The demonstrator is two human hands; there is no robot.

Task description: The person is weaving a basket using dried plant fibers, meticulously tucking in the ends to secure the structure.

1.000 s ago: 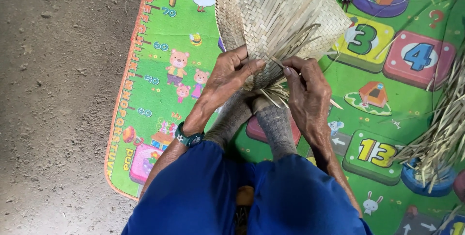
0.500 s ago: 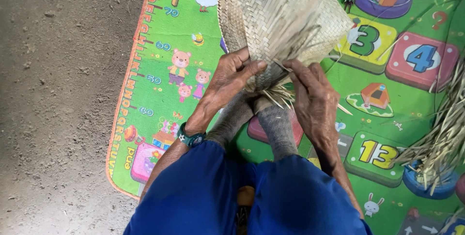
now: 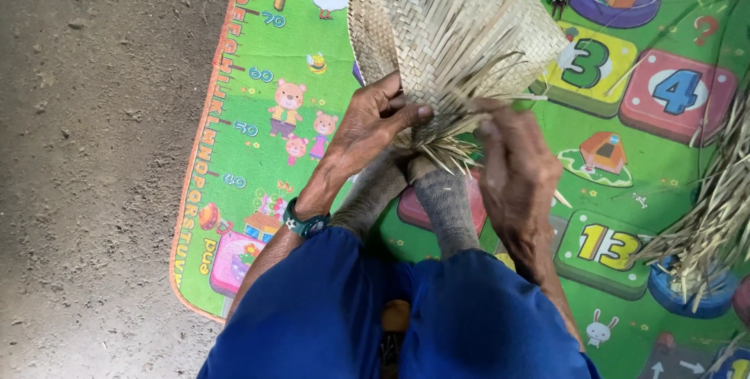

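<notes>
Both my hands work the pale woven straw basket (image 3: 449, 31), left hand (image 3: 375, 117) pinching its edge, right hand (image 3: 512, 156) gripping loose strands (image 3: 484, 94).

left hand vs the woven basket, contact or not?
Touching. The head view shows the left hand with its thumb and fingers pressed against the lower edge of the woven basket, where loose straw strips hang out.

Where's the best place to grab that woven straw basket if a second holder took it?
Probably the rolled rim on the woven basket, approached from its left side: that edge looks finished, firm and free. The near end bristles with loose strands worked by the left hand and right hand.
</notes>
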